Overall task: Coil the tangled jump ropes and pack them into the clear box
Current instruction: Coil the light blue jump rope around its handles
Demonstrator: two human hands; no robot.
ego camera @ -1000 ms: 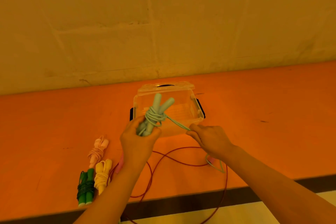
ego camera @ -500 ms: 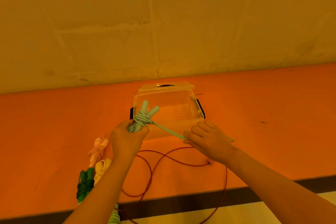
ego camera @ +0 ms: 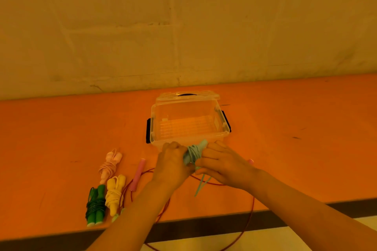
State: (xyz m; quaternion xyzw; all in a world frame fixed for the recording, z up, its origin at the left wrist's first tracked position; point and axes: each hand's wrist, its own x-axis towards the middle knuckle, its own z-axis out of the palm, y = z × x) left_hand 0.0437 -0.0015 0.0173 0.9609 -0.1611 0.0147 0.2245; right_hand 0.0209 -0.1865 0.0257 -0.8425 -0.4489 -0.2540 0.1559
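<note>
Both hands meet just in front of the clear box (ego camera: 221, 128). My left hand (ego camera: 173, 164) grips the handles of the pale blue jump rope (ego camera: 193, 152), whose cord is wound around them. My right hand (ego camera: 222, 164) pinches the loose blue cord end, which hangs down below the hands. The box stands open with nothing inside it, its lid tipped back. A loose red rope with pink handles (ego camera: 137, 175) lies on the table under my arms and loops over the front edge.
Three coiled ropes lie at the left front of the orange table (ego camera: 61, 138): pink (ego camera: 110, 166), yellow (ego camera: 115, 193) and green (ego camera: 95, 204). A plain wall rises behind the table. The table's front edge runs just below the ropes.
The blue rope bundle dropped from over the box to in front of it. My right hand moved left until it met the bundle, taking up the stretched cord.
</note>
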